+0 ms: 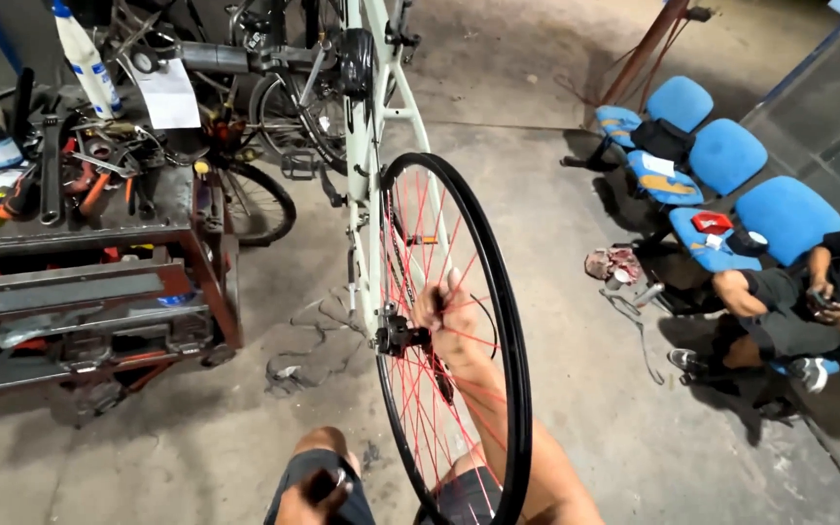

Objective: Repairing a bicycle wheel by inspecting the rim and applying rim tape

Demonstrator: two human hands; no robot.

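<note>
A: Nearest to us, low in the view, our left hand [315, 489] rests by the knee, curled shut around something small and dark. What it is, we cannot tell.

B: And the right hand [447, 316]?

A: It reaches through the red spokes [418, 228] of the bicycle wheel [512, 321] to the hub [396, 336]. The fingers are bent close about the axle end, pinching or turning something there; the spokes hide the fingertips, so we cannot say exactly what they grip.

B: Why does the wheel stand upright like that?

A: We judge it sits in the dropouts of the pale bicycle frame [362, 156], which rises just behind it, so the hub stays at a height the hand can work on from a crouch.

B: What lies farther off?

A: To our left a metal cart, its top surface [70, 236] crowded with tools [80, 165] and a white spray bottle [85, 58], near enough to reach. Beyond the frame stand more bicycles. Well apart on the right runs a row of blue chairs [726, 156], where another person [809, 301] sits, both hands busy with a small object.
</note>
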